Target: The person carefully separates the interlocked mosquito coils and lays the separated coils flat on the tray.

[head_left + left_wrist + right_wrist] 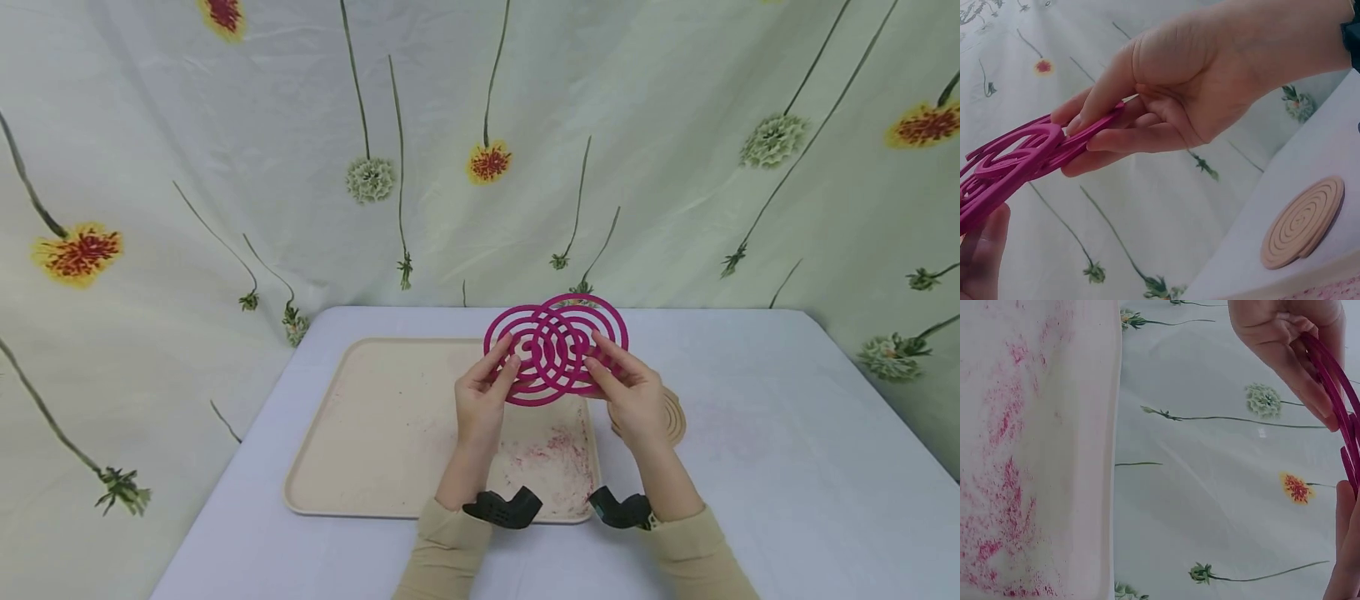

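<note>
Both hands hold a pair of overlapping magenta mosquito coils, raised over the right part of the tray. The left coil sits lower than the right coil in the head view, and their rings cross in the middle. My left hand pinches the left side between thumb and fingers. On the opposite side, my right hand grips the right coil, thumb toward me. Seen nearly edge-on in the left wrist view, the magenta coils are slightly spread apart between the hands.
A beige tray lies on the white-covered table, with pinkish-red smears at its right end. Right of the tray lies a tan spiral coil, partly behind the right hand in the head view. A flower-print cloth hangs behind.
</note>
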Demonstrator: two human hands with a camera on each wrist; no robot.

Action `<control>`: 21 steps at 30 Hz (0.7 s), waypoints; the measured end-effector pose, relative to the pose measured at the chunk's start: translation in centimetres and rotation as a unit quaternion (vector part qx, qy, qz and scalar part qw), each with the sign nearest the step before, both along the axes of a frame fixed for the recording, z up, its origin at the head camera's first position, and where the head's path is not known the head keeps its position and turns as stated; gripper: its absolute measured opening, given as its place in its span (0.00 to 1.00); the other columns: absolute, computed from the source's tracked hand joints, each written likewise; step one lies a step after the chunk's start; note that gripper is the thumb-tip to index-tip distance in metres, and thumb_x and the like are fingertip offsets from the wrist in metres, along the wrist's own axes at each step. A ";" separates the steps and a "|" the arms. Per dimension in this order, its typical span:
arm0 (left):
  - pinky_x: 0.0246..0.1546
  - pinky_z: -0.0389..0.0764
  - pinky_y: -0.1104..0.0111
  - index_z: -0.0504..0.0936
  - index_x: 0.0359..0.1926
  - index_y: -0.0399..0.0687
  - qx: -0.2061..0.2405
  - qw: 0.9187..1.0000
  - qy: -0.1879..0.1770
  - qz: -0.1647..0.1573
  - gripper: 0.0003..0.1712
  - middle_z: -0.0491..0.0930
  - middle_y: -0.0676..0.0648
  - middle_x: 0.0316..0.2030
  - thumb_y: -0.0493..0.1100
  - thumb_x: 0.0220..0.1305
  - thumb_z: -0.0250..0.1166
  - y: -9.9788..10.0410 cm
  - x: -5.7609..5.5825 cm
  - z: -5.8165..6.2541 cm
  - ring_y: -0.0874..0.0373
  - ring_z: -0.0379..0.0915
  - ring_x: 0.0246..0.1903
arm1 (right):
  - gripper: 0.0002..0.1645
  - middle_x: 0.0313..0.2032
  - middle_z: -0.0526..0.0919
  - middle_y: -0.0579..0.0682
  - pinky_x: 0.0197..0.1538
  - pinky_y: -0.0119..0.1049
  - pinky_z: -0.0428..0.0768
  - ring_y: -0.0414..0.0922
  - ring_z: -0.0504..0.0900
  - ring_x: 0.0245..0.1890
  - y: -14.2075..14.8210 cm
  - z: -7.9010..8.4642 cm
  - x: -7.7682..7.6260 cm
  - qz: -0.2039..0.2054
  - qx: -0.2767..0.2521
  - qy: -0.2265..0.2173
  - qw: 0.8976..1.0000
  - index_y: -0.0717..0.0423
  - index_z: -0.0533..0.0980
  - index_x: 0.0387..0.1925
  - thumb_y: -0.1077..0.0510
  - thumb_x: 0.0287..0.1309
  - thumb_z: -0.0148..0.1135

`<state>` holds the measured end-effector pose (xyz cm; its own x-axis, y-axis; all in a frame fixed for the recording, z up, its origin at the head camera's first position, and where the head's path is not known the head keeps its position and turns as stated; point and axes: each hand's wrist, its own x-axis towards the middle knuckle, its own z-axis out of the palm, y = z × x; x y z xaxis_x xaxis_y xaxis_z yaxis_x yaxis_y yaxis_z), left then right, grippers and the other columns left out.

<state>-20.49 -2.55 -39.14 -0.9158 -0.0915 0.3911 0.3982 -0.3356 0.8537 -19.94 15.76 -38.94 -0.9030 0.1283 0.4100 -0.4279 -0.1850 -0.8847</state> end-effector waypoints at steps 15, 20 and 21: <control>0.44 0.79 0.66 0.74 0.52 0.24 -0.135 0.976 0.037 -0.164 0.17 0.75 0.31 0.51 0.28 0.62 0.59 -4.1 -0.2 0.7 0.57 0.81 0.39 | 0.24 0.47 0.78 0.57 0.35 0.36 0.83 0.45 0.79 0.35 3.9 1.2 0.7 0.169 0.262 0.016 0.950 0.67 0.71 0.56 0.69 0.57 0.61; 0.44 0.80 0.66 0.75 0.54 0.27 -0.131 0.980 0.031 -0.148 0.19 0.76 0.30 0.48 0.29 0.61 0.60 -3.7 -0.2 0.7 0.57 0.81 0.40 | 0.23 0.45 0.80 0.45 0.33 0.38 0.83 0.48 0.82 0.33 4.2 1.1 0.6 0.177 0.246 0.032 0.952 0.71 0.70 0.56 0.71 0.57 0.59; 0.43 0.80 0.66 0.75 0.54 0.28 -0.125 0.982 0.027 -0.137 0.19 0.76 0.31 0.48 0.29 0.61 0.60 -3.5 -0.2 0.7 0.57 0.80 0.40 | 0.23 0.44 0.80 0.43 0.34 0.38 0.83 0.47 0.83 0.34 4.1 1.0 0.6 0.167 0.236 0.028 0.957 0.71 0.70 0.56 0.70 0.58 0.59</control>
<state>-20.67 -6.04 -38.48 -0.8700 0.2603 0.4187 0.3691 -0.2189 0.9032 -19.36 19.84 -37.91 -0.8369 -0.3740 0.3996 -0.4630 0.0945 -0.8813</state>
